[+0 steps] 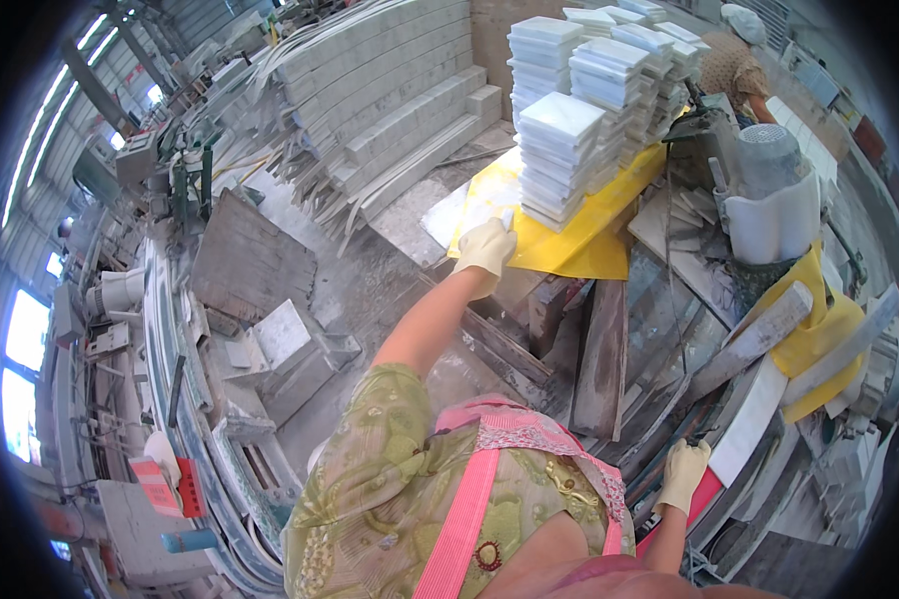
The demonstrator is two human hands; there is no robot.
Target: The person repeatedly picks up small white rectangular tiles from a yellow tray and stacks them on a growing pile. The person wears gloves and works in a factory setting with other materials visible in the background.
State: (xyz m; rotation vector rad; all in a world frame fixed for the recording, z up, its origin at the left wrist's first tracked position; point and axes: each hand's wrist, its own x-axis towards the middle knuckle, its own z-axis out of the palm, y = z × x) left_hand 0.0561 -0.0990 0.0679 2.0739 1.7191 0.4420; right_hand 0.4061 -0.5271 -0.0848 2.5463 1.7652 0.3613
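Observation:
Both my hands wear pale gloves. My left hand (486, 247) is stretched forward onto the near edge of a yellow sheet (579, 250). One finger points up toward the closest stack of white marble tiles (559, 160), which stands on that sheet; nothing shows in this hand. My right hand (682, 475) is low at the right. It lies against the bottom end of a long white stone strip (747, 424) and a red edge (707, 496). Its grip is hidden.
More white tile stacks (624, 70) stand behind the first. A person in a cap (734, 55) works at the far right by a grey motor (767, 160). Long stone slabs (390, 90) are piled at the back, stone blocks (285, 334) lie on the left floor, and dark boards (601, 359) lean ahead.

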